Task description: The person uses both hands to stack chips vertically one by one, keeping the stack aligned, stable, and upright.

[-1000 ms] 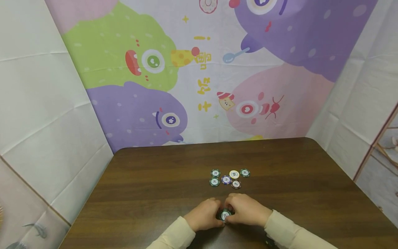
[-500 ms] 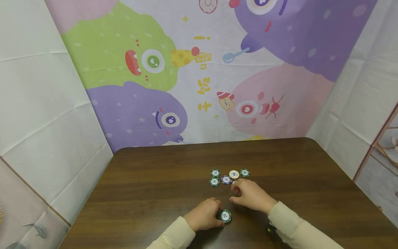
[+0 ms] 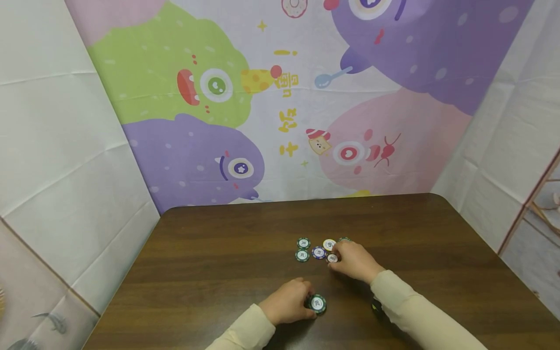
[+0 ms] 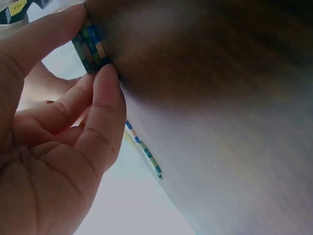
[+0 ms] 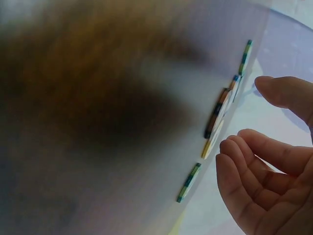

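My left hand pinches a short stack of poker chips on the table, thumb and fingers on its edge; a green chip with a white centre lies on top. In the left wrist view the stack shows several green and blue edges between thumb and fingertips. My right hand is just above a dark brown chip. In the right wrist view its thumb and fingers stand apart with nothing between them. Beside it lie a yellow-rimmed chip, a blue chip and a partly hidden green chip.
Two more green chips, one at the back and one nearer, lie to the left of the group. A dark brown wooden table carries everything. Behind it hangs a cloth with cartoon monsters. A small dark object shows beside the right sleeve.
From the stack, my right hand has moved forward and right to the loose chips, now by the dark brown one. The left hand stays at the stack.
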A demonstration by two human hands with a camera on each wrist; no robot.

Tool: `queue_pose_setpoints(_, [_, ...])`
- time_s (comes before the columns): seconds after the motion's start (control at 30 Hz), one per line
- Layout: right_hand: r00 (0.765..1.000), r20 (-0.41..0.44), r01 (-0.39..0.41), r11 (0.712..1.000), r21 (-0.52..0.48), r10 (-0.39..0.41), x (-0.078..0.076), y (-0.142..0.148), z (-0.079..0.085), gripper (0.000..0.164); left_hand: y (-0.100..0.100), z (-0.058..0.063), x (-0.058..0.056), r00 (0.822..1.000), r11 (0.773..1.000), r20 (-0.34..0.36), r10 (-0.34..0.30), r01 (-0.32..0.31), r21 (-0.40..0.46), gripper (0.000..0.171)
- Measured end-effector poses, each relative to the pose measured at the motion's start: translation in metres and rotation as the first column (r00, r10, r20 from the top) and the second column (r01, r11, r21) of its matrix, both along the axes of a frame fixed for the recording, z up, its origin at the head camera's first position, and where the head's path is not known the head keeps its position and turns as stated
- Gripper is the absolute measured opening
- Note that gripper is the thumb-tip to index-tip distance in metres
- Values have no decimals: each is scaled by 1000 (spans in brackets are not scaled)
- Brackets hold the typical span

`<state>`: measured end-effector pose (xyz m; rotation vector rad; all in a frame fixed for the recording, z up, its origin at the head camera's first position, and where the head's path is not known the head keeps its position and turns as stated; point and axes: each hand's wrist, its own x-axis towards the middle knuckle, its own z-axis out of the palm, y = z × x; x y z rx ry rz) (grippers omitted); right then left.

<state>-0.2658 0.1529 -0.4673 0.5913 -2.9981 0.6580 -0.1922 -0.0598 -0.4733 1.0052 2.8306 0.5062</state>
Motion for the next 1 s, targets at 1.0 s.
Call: queue_pose_setpoints(1.0, [1000,23,5,991,132,-8,-16,-4,-7,28,0,-1,-1,1000,1000,16,-2,2,3,32])
